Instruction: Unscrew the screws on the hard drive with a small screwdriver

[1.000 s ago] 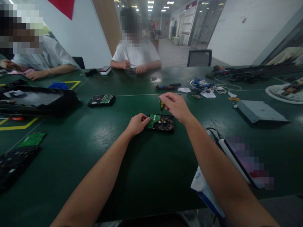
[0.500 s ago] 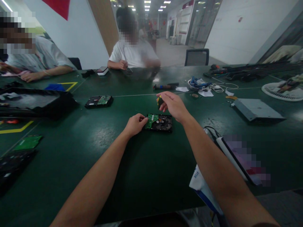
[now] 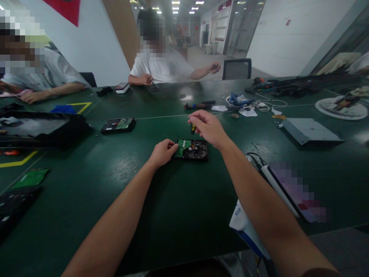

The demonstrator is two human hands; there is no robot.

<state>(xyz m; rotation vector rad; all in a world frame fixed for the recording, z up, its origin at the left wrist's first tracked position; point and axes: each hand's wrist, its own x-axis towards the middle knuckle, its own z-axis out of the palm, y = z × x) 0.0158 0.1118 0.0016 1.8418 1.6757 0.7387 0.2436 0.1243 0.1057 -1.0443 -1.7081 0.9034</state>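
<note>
Right hand is dipping, pinching screwdriver upright on hard drive — left hand, nine o'clock, is clamping it steady.

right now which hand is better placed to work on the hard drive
Likely right: the right hand holds the screwdriver upright over the hard drive, while the left hand steadies its edge.
</note>
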